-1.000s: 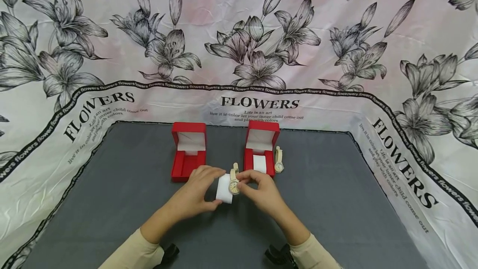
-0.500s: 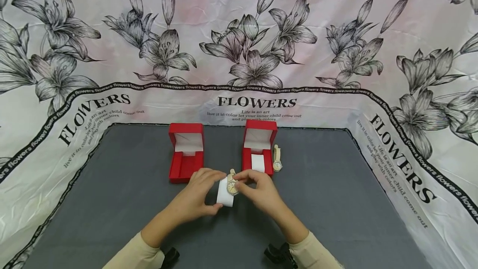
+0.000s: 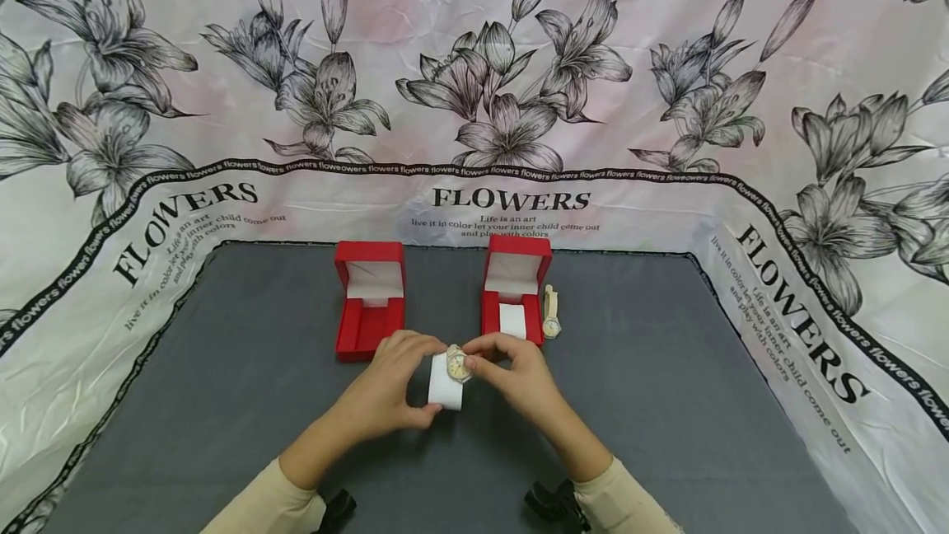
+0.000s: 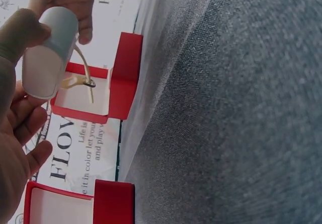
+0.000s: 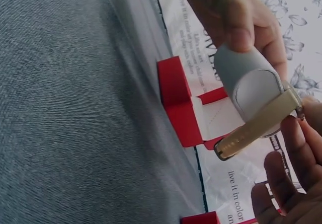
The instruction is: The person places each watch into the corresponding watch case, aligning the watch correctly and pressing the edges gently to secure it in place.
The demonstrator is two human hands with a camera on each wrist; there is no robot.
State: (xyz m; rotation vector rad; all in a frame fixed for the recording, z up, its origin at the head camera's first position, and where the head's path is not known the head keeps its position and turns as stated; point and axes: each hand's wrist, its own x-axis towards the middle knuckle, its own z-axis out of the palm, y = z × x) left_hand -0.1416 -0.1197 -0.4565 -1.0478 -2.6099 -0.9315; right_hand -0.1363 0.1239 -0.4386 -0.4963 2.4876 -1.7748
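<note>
My left hand (image 3: 381, 386) pinches a white watch cushion (image 3: 445, 390) between thumb and fingers, above the table in front of the boxes. My right hand (image 3: 519, 373) pinches a cream-strapped wristwatch (image 3: 457, 363) by its case, the dial overlapping the cushion's upper end in the head view. From the right wrist, the watch strap (image 5: 256, 126) hangs unbuckled along the cushion's end, its buckle at the free tip. In the left wrist view the other side of the strap (image 4: 83, 60) shows behind the cushion (image 4: 48, 58).
An open red watch box (image 3: 344, 328) without a cushion stands at left. Right of it, another open red box (image 3: 491, 316) holds a white cushion (image 3: 512, 321). A second cream watch (image 3: 551, 311) lies beside that box. Floral cloth rises behind the grey table (image 3: 630, 402).
The right hand's watch has shifted slightly left and turned, its dial lying farther over the cushion and its strap no longer showing above. The left hand keeps its grip on the cushion.
</note>
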